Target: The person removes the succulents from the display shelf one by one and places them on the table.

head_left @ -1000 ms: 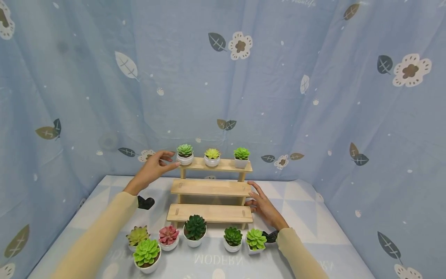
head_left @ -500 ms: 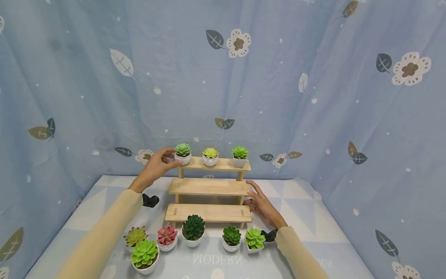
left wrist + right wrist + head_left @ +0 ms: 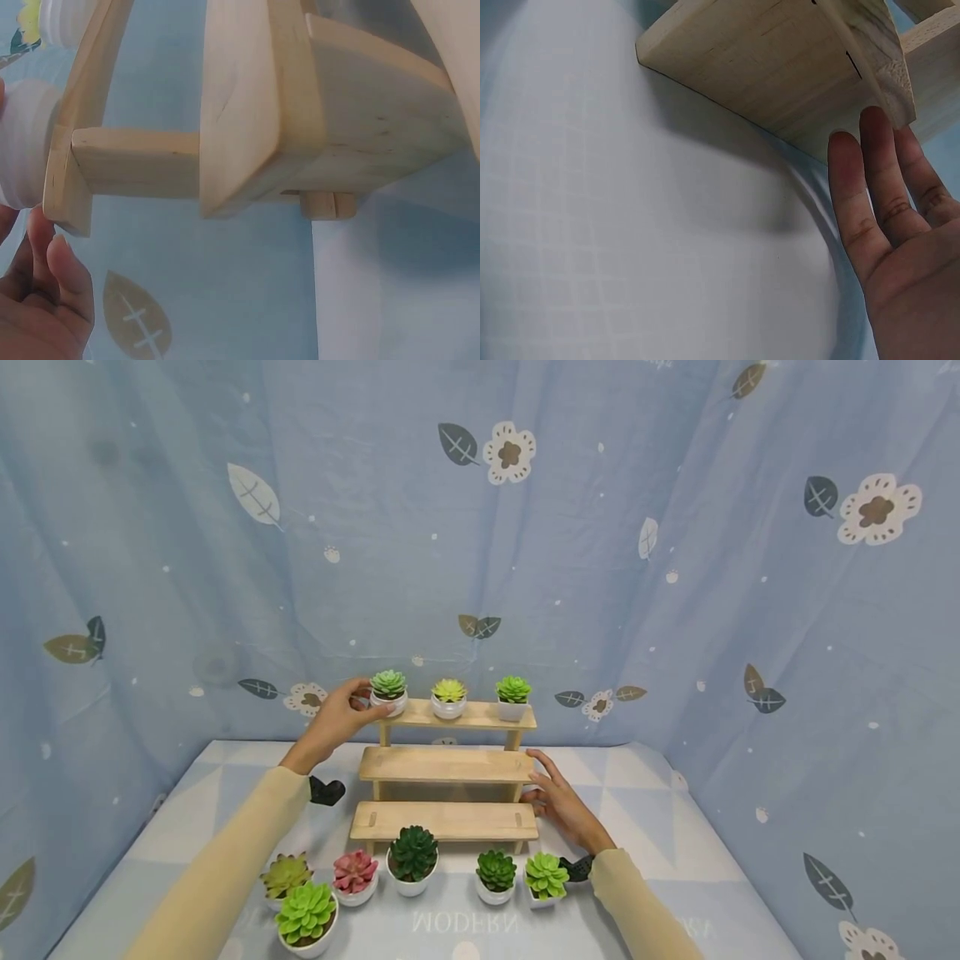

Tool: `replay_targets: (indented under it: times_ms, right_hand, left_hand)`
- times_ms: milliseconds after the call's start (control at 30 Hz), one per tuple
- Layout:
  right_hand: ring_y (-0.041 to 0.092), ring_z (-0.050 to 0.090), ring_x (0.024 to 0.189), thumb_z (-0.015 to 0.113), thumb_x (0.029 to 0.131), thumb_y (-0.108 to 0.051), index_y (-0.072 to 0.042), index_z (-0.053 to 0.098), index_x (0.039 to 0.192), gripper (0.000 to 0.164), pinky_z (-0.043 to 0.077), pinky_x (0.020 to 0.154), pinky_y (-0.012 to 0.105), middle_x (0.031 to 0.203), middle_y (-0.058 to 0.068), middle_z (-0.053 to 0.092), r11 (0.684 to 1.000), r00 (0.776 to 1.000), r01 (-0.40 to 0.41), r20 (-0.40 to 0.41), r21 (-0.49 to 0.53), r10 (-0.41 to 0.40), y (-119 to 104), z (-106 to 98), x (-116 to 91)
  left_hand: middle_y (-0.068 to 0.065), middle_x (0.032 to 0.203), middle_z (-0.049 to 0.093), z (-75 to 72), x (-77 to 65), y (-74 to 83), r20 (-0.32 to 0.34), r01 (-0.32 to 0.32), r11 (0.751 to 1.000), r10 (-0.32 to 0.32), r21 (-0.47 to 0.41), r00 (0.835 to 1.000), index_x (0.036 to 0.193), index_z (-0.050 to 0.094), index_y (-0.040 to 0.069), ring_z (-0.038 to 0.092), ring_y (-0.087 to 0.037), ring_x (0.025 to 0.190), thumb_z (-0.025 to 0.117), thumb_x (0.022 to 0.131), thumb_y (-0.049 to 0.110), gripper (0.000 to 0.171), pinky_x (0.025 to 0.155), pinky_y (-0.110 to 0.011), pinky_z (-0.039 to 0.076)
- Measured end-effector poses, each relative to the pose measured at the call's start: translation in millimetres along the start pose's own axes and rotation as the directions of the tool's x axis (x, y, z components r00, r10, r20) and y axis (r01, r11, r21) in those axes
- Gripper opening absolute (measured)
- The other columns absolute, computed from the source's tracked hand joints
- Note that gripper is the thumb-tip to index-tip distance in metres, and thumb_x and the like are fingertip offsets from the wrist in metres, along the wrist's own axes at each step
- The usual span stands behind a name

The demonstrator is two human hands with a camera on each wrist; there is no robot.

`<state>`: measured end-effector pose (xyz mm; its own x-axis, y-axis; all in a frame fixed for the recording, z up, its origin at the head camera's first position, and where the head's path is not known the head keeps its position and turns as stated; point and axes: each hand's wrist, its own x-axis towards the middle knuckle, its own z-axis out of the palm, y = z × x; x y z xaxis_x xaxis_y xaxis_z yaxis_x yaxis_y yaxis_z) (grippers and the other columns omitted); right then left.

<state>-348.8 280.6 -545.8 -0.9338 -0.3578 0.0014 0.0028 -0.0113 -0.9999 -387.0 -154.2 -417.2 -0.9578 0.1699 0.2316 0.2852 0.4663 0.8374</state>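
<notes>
At the left end of the top tier of a wooden three-tier stand (image 3: pixel 446 765), my left hand (image 3: pixel 337 720) grips the white pot of a pale green succulent (image 3: pixel 388 692). The thumb lies across the pot's front and the fingers reach behind it. Up close in the left wrist view, the white pot (image 3: pixel 28 142) sits at the board's end, partly cut off by the frame. My right hand (image 3: pixel 562 804) is at the stand's right side, its extended fingers (image 3: pixel 885 169) touching the end of a board. A yellow-green succulent (image 3: pixel 449 697) and a bright green one (image 3: pixel 513 697) share the top tier.
Before the stand are a dark green succulent (image 3: pixel 413 858), a red one (image 3: pixel 355 874), a smaller green one (image 3: pixel 496 875) and a light green one (image 3: pixel 546 878). Two more, yellowish (image 3: pixel 285 878) and bright green (image 3: pixel 306 917), stand near my left forearm. A patterned curtain (image 3: pixel 480 543) hangs behind.
My left hand has moved right to the pale green succulent's pot and its thumb and fingers have closed round it. The right hand keeps its place at the stand, while the head view shifts slightly.
</notes>
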Motion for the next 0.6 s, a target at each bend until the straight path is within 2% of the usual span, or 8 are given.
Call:
replay_targets:
  times_ms: [267,533,600]
  right_hand:
    - [0.03,0.064,0.104,0.047,0.11,-0.042,-0.047,0.03,0.156,0.049,0.052,0.082,0.045,0.148,0.016,0.045,1.0,1.0,-0.001,-0.002,0.003,0.001,-1.2,0.6,-1.2]
    - [0.031,0.065,0.106,0.047,0.11,-0.044,-0.032,0.017,0.165,0.063,0.052,0.079,0.041,0.15,0.018,0.043,1.0,1.0,0.014,0.018,-0.008,-0.014,0.0,-0.7,-0.7]
    - [0.031,0.064,0.105,0.047,0.11,-0.044,-0.031,0.017,0.165,0.064,0.051,0.077,0.04,0.149,0.018,0.043,1.0,1.0,0.013,0.018,-0.012,-0.013,0.1,-0.8,-1.4]
  left_hand:
    - [-0.023,0.149,0.043,2.3,3.3,-0.5,0.006,0.015,1.0,-0.015,-0.006,1.0,0.161,0.031,0.008,0.051,-0.036,0.115,0.075,0.088,0.059,0.099,0.092,-0.053,0.047]
    - [-0.021,0.148,0.044,3.2,2.3,1.1,0.014,0.028,0.998,-0.027,-0.06,1.0,0.162,0.029,0.011,0.052,-0.037,0.119,0.076,0.088,0.059,0.1,0.095,-0.055,0.047]
    - [-0.021,0.146,0.045,4.2,1.5,1.4,0.005,0.023,0.998,-0.023,-0.057,1.0,0.161,0.03,0.012,0.052,-0.036,0.117,0.076,0.088,0.059,0.099,0.094,-0.054,0.048]
